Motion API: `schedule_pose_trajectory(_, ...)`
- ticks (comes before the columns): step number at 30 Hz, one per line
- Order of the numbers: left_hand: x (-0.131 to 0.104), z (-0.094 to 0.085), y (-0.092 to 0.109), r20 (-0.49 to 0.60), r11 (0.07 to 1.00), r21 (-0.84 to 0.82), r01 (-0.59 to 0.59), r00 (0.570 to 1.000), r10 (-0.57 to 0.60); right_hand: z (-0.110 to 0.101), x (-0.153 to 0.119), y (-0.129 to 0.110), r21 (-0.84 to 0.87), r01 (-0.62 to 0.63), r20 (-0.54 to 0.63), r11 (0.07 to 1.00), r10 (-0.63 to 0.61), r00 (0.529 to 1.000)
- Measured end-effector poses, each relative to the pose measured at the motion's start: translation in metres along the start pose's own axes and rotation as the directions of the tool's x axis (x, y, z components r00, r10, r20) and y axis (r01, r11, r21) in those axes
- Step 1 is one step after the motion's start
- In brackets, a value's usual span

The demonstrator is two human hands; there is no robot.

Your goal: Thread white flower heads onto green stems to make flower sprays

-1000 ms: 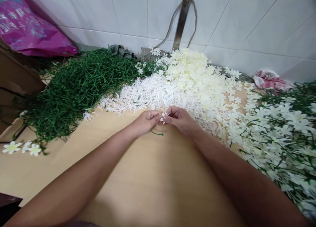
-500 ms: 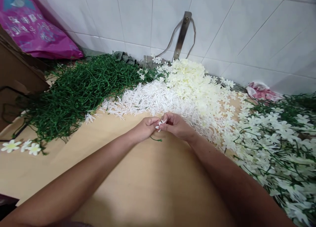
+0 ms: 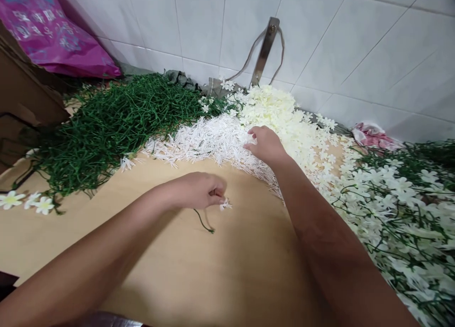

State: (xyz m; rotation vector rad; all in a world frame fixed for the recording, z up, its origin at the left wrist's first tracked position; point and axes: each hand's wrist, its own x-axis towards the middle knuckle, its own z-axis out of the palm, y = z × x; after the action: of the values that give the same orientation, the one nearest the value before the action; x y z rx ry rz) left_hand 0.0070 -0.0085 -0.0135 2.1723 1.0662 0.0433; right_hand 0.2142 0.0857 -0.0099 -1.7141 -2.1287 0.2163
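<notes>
My left hand (image 3: 204,189) is closed over the brown board, pinching an artificial flower stem (image 3: 205,225). A small white blossom (image 3: 225,204) pokes out at its fingertips, and the green stem hangs below the palm. Over the pile of white stamen pieces (image 3: 213,137), my right hand (image 3: 265,144) reaches with thumb and fingers apart; I see nothing between them. Just beyond it rises a heap of cream flower heads (image 3: 273,104). Green stems (image 3: 128,118) lie in a large mound to the left.
Assembled white flowers on stems (image 3: 405,222) cover the right side. A cardboard box (image 3: 28,95) and a pink plastic bag (image 3: 67,38) stand at the left. Behind, a metal strip (image 3: 265,52) leans on the tiled wall. A pink-and-white cloth (image 3: 375,135) lies at the back right.
My hands were together at the small flower. My right hand has let go and moved up and right to the stamen pile, while my left hand has lowered with the flower.
</notes>
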Motion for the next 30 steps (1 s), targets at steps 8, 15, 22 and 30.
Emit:
schedule_pose_trajectory(8,-0.014,-0.011,0.007,-0.014,0.980,0.088,0.179,0.984,-0.178,0.001,0.001,0.011,-0.012,-0.033,-0.019,0.999,0.032,0.999)
schedule_pose_trajectory(15,0.013,-0.041,0.015,-0.223,0.970,0.103,0.222,0.955,-0.195,-0.023,-0.003,0.033,0.298,-0.048,-0.075,0.953,0.073,0.995)
schedule_pose_trajectory(22,0.128,-0.059,0.024,-0.592,0.967,0.107,0.232,0.796,-0.126,-0.039,-0.011,0.040,0.238,-0.139,0.010,0.961,0.141,0.990)
schedule_pose_trajectory(30,0.188,-0.048,0.022,-0.654,0.984,0.114,0.138,0.756,-0.030,-0.041,-0.005,0.052,0.384,-0.070,-0.061,0.921,0.100,0.993)
